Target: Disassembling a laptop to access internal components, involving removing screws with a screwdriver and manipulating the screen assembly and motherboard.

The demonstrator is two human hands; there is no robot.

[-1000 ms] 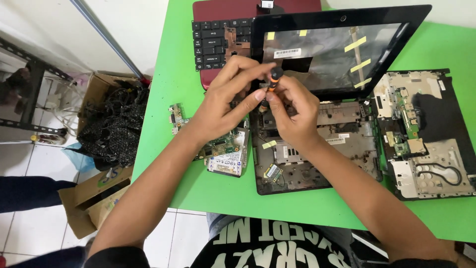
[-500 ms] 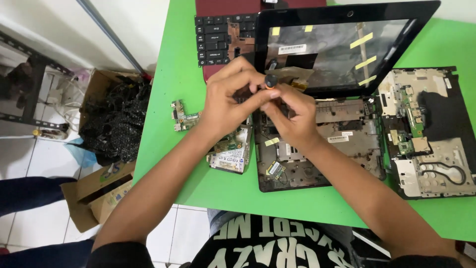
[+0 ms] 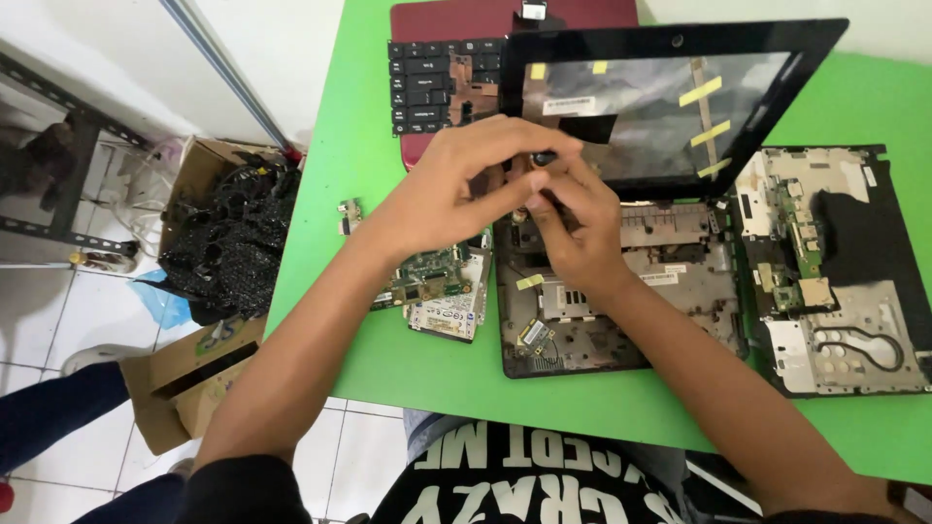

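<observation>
A green desk (image 3: 320, 233) carries everything, its left edge running beside a tiled floor. An opened laptop base (image 3: 621, 291) lies near the middle of the desk toward its near edge, its inner frame bare, and its black screen lid (image 3: 680, 97) stands tilted up behind it, with yellow tape strips across the back of the panel. Toward the right edge lies a second opened black shell (image 3: 845, 281), with a circuit board and metal plates showing. At the far edge lies a dark red casing (image 3: 456, 19) with a black keyboard (image 3: 427, 82) resting on it. Off the left edge, on the floor, a cardboard box (image 3: 228, 228) holds a heap of black cables.

Just left of the base, a green circuit board (image 3: 427, 277) lies partly on a flat silver drive (image 3: 451, 311). Nearer the left edge sits a small loose board (image 3: 348, 215).

Both hands meet above the far left corner of the base, in front of the lid's lower edge. The left hand (image 3: 447, 189) closes its grip around the black handle of a screwdriver (image 3: 542, 158), of which only the top end shows. The right hand (image 3: 573, 228) pinches lower on the same tool, its fingers touching the left hand's.
</observation>
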